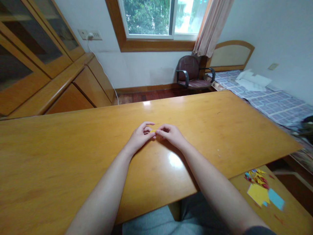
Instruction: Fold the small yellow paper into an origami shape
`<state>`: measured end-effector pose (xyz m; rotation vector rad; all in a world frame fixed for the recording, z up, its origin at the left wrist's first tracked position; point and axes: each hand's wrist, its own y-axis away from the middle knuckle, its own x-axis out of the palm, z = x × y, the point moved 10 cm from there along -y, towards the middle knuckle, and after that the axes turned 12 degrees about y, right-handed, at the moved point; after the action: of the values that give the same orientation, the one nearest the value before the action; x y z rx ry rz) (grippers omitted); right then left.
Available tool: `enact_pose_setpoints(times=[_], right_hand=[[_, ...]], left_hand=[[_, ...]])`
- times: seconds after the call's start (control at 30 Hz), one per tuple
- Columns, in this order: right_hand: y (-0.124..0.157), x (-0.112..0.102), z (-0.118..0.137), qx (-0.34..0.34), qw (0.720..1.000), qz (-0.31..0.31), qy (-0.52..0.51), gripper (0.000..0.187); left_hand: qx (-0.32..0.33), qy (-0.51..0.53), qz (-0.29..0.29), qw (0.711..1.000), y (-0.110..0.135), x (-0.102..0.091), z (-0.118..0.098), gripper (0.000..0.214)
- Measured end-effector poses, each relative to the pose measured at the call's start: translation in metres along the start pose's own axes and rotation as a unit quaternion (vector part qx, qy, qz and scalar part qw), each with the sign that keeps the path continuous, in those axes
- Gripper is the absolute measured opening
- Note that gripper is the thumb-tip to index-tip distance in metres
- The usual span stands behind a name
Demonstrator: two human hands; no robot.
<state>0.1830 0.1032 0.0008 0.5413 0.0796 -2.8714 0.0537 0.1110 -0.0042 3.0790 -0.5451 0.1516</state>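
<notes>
Between my two hands, just above the middle of the wooden table (97,153), is a small, narrow piece of yellow paper (153,131), mostly covered by fingers. My left hand (142,134) pinches its left end between the thumb and the curled fingers, while the index finger reaches out above it. At the other end, the thumb and fingertips of my right hand (168,133) are closed on it. The fingertips of both hands nearly meet. Its exact folds are too small to make out.
On a lower surface at the right lie yellow paper sheets (258,195), a blue paper sheet (276,199) and a pile of colourful folded paper pieces (258,177). A chair (189,71), a bed (274,98) and a cabinet (73,88) stand beyond the table.
</notes>
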Motion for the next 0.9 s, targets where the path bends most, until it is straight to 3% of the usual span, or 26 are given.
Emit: enact_pose_setpoints(times=[0.27,0.57,0.9], right_hand=[[-0.001,-0.005,-0.005,0.003,0.999,-0.026,-0.021,0.026],[-0.002,-0.008,-0.005,-0.004,0.999,-0.042,-0.025,0.023],[-0.001,-0.023,0.008,-0.075,0.980,-0.094,0.156,0.026]], left_hand=[[-0.017,0.067,-0.017,0.997,-0.001,-0.002,0.004,0.046],[-0.005,0.059,-0.025,0.998,0.000,-0.005,-0.001,0.042],[-0.018,0.063,-0.034,0.997,0.001,-0.007,-0.002,0.043]])
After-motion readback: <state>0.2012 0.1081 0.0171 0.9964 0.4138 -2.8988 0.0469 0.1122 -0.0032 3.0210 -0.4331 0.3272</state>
